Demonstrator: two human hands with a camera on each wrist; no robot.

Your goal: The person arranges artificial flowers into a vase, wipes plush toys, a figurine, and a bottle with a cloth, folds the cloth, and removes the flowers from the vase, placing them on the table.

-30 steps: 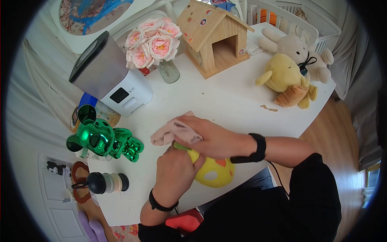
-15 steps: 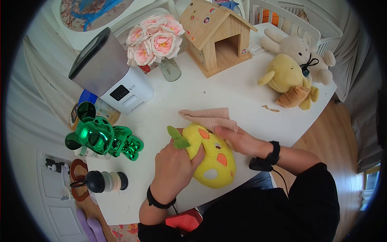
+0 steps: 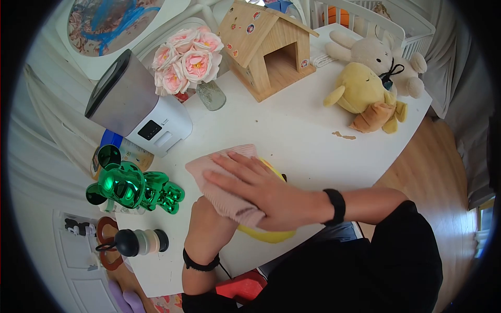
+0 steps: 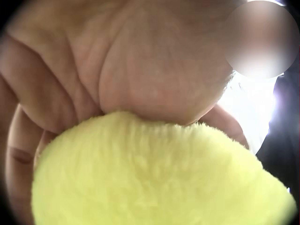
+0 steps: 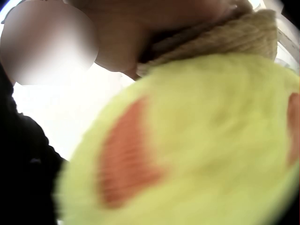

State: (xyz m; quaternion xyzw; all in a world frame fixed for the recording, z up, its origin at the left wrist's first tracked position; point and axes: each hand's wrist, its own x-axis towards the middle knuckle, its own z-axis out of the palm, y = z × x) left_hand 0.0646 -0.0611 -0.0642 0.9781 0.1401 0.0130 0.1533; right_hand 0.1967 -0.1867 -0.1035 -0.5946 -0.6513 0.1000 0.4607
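The yellow plush toy (image 3: 269, 236) lies mostly under the right hand (image 3: 263, 195) and a pink ribbed cloth (image 3: 206, 175). Fingers spread and nearly straight, the right hand presses the cloth over the toy's top left side. The left hand (image 3: 211, 224) grips the toy from the left; its fingers are under the cloth in the head view. In the left wrist view the palm (image 4: 159, 61) and fingers wrap around the plush (image 4: 150, 173). An orange patch on the plush (image 5: 211, 131) shows in the right wrist view, the cloth (image 5: 229, 40) between hand and toy.
A green shiny bear figure (image 3: 125, 185) and a black-capped container (image 3: 138, 242) stand left. Behind are a grey-white appliance (image 3: 156, 125), pink roses (image 3: 190, 62) in a glass and a wooden house (image 3: 271, 49). Plush toys (image 3: 360, 86) sit at the right on the white table (image 3: 308, 141).
From the toy's right side, the right hand has moved left across it with the cloth, which now covers the toy's leaf and much of its top. The left hand keeps its grip.
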